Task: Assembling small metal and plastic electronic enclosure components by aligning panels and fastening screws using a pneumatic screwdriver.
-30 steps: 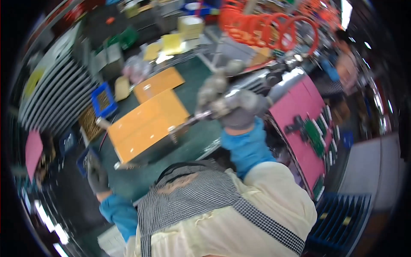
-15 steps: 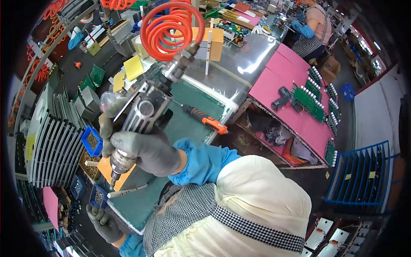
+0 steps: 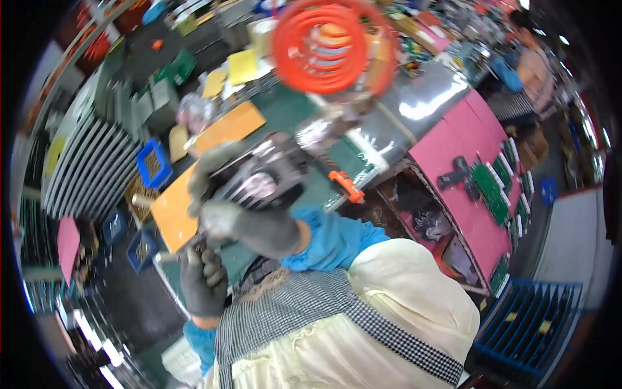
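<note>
My right hand, in a grey glove, is wrapped round a metal air screwdriver. The tool is tilted, its lower end toward my left hand, and it is blurred by motion. A coiled orange air hose rises from its upper end. My left hand, also gloved, is closed just below the tool's lower end; what its fingers hold, if anything, I cannot make out. Beside it the pale end of a thin strip pokes out. An orange-yellow board lies behind my hands on the green work mat.
Blue bins of small screws stand at the left, near a stack of curved grey panels. An orange and black screwdriver lies on the mat. To the right, a black power tool and green circuit boards rest on pink sheeting. Another person sits beyond.
My left hand has come up and inward to the tool's lower end, its fingers more tightly curled. The view has shifted, so the surroundings sit differently; the right hand still grips the air screwdriver.
</note>
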Tool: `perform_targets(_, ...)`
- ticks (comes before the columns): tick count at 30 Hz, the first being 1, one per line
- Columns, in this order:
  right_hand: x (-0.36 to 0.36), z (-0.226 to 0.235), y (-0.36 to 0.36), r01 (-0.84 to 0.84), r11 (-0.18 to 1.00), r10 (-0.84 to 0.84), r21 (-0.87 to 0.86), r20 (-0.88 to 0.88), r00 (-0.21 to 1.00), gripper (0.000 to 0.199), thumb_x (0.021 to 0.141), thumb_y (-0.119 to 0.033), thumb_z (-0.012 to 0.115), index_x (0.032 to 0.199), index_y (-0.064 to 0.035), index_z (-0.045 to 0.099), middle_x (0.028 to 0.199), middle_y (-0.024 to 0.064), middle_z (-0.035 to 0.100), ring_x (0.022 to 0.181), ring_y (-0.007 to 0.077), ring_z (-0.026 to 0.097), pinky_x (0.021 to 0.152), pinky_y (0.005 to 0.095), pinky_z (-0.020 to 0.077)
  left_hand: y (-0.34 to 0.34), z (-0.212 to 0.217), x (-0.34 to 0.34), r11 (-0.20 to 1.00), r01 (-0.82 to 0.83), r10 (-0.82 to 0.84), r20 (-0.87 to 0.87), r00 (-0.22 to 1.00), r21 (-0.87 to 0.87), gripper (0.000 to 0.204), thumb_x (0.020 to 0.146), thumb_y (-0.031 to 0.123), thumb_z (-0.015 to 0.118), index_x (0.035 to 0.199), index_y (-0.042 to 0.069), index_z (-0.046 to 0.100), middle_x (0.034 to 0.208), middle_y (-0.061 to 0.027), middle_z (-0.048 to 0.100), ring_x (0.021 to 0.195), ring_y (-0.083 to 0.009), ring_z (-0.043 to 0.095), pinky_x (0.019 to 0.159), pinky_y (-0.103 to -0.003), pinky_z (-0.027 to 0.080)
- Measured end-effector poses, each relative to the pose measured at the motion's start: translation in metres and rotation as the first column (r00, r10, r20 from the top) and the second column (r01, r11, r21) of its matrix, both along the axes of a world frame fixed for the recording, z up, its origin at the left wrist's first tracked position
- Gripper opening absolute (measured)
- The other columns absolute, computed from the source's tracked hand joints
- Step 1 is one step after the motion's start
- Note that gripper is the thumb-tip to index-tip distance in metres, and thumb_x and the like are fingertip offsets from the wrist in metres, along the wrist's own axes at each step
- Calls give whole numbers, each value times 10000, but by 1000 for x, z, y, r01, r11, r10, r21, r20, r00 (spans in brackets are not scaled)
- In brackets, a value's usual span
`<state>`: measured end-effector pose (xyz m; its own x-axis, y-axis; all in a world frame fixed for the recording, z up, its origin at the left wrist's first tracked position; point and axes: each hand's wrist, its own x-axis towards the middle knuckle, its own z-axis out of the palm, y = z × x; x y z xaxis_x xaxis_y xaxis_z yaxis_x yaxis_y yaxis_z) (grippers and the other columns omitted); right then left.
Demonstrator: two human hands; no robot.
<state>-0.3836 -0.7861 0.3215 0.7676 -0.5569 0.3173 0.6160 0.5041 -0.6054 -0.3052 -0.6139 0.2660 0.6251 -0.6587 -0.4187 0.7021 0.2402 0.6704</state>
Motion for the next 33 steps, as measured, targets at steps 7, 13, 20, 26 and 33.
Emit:
perform_targets(7, -5, -5, -9, 20, 999, -26, 34, 174, 984, 459, 823, 80, 493, 1259, -66, 471, 1060, 91, 591, 885, 188, 637, 709, 353, 554, -16, 4, -4, 998, -27, 29, 45, 999, -60, 238, 1028, 281, 445, 1020, 50, 503, 722, 13, 448, 543, -33, 323, 457, -169, 274)
perform_targets(13, 11, -10, -9, 170, 981, -153, -99, 153, 976, 418, 831, -63, 520, 1248, -61, 489, 1051, 112, 598, 874, 215, 633, 789, 434, 548, -18, -5, -5, 998, -58, 58, 109, 992, 4, 260, 1033, 293, 438, 1048, 45, 512, 741, 7, 464, 550, -36, 322, 474, -173, 280)
perform_targets(20, 26, 0, -24, 135, 989, -125, -60, 146, 981, 373, 863, -37, 500, 1235, -70, 498, 1044, 88, 603, 869, 188, 628, 810, 449, 548, 13, 14, 10, 992, -3, -38, 320, 947, 126, 391, 1010, 326, 471, 1222, 6, 549, 757, 30, 488, 569, -21, 368, 482, -157, 277)
perform_targets(26, 62, 19, -45, 394, 902, -372, -175, 143, 917, 283, 870, -77, 553, 1152, -54, 557, 1011, 114, 620, 842, 209, 609, 825, 449, 531, 53, 16, 101, 899, -433, 282, 663, 694, 71, 456, 971, 372, 525, 1286, 43, 546, 830, 24, 515, 644, -18, 404, 501, -152, 296)
perform_targets(33, 97, 0, -38, 318, 912, -314, -258, 55, 948, 303, 864, -59, 566, 1164, -30, 534, 987, 113, 627, 830, 208, 626, 783, 447, 561, 10, -53, 146, 888, -205, -154, 687, 710, 411, 669, 839, 292, 729, 1364, -11, 446, 994, -47, 588, 875, -138, 573, 758, -272, 481)
